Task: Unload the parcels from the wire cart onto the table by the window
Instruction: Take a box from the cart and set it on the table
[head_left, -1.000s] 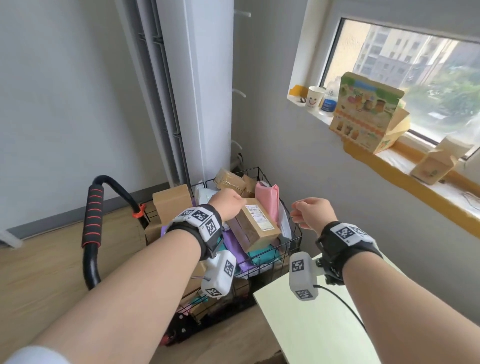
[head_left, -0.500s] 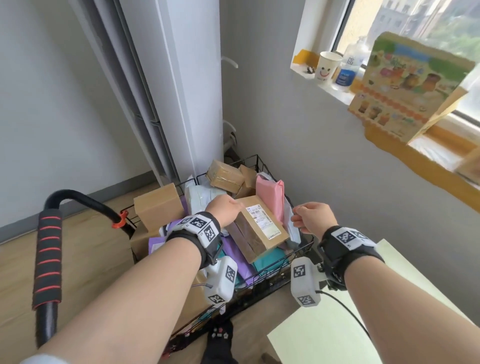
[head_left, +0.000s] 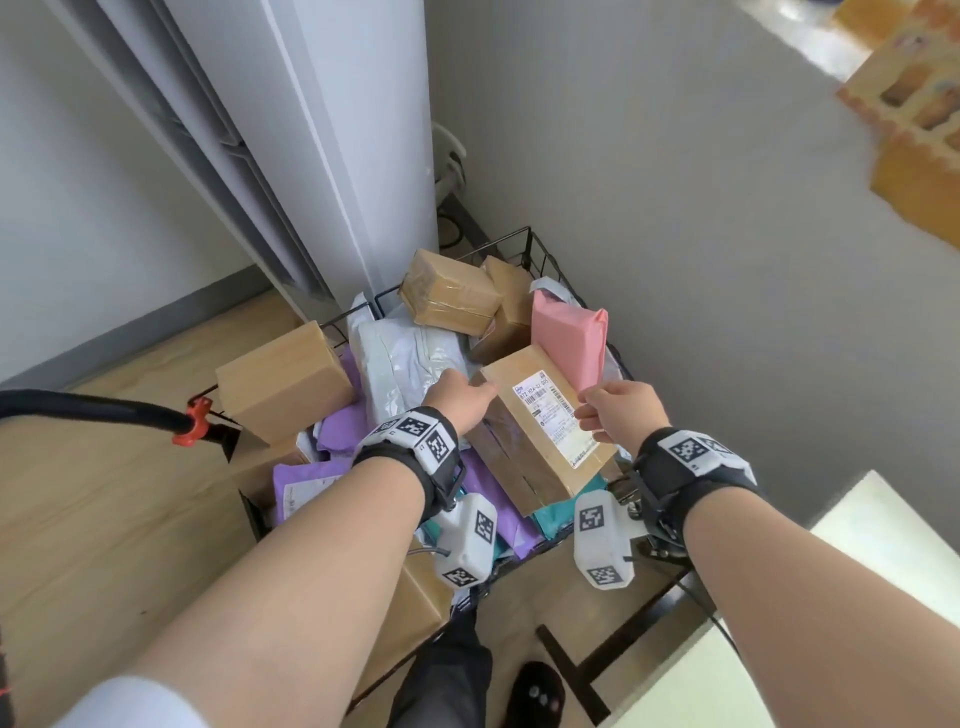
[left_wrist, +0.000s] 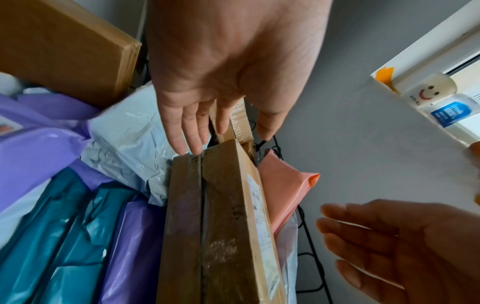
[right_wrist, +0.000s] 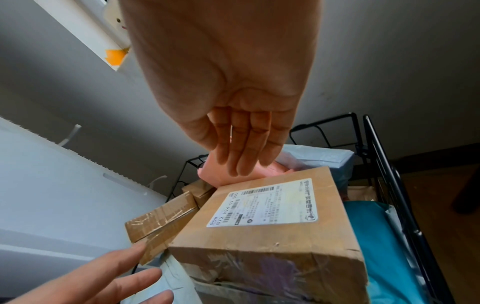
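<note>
Your left hand (head_left: 457, 400) reaches over the wire cart (head_left: 530, 249), fingers (left_wrist: 192, 131) straight and spread, tips at the far top edge of the labelled box (head_left: 545, 431); contact or a hair short, you cannot tell. Your right hand (head_left: 621, 410) hovers on the box's other side, fingers (right_wrist: 246, 148) straight and close together, holding nothing.

Labelled box: flat brown cardboard, tilted on the heap, scuffed clear tape on its side, white printed shipping label on the top face.

Beside it, a pink plastic mailer (head_left: 569, 343), smooth and puffy, stands on edge. Behind, two smaller taped cartons (head_left: 449, 291). A plain cube-shaped carton (head_left: 283, 384) sits at the cart's left edge. Crinkled soft bags fill the gaps: pale grey (head_left: 405, 358), purple (head_left: 306, 483), glossy teal (left_wrist: 67, 226).

The cart is black thin-rod mesh. A pale green desk (head_left: 857, 545) corner shows at lower right, just beside the cart.
</note>
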